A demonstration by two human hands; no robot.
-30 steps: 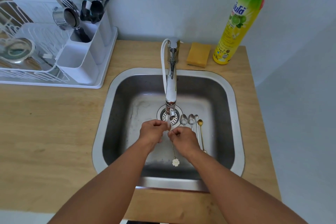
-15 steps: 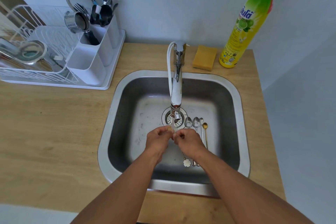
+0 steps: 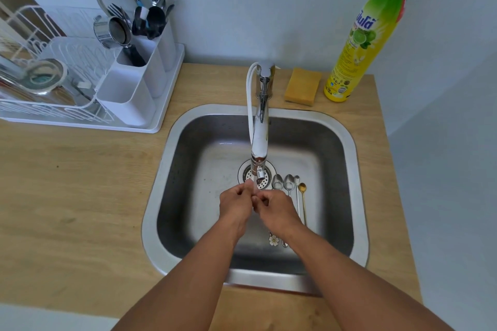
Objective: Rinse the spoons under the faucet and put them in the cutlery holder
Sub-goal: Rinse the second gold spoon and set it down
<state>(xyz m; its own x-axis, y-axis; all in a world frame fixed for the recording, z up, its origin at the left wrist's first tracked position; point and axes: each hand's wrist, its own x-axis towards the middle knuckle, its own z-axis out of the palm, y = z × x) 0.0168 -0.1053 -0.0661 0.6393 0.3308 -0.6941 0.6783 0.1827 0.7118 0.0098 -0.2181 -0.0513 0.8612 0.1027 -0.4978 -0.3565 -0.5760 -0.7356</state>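
Note:
Water runs from the faucet over both my hands, which meet under the spout above the steel sink. My left hand and my right hand pinch a thin spoon with a white flower end; its bowl is hidden by my fingers. Several more spoons lie side by side on the sink floor, right of the drain, one of them gold. The white cutlery holder stands at the back left in the dish rack, with forks and dark utensils in its rear compartments.
A white dish rack with a metal lid and a steel cup fills the left counter. A yellow sponge and a tall green-yellow dish soap bottle stand behind the sink at the right. Wooden counter surrounds the sink.
My hands stay together under the water stream on the flower-ended spoon, whose handle end has swung a little right. The camera has shifted, so the whole scene sits further right and lower.

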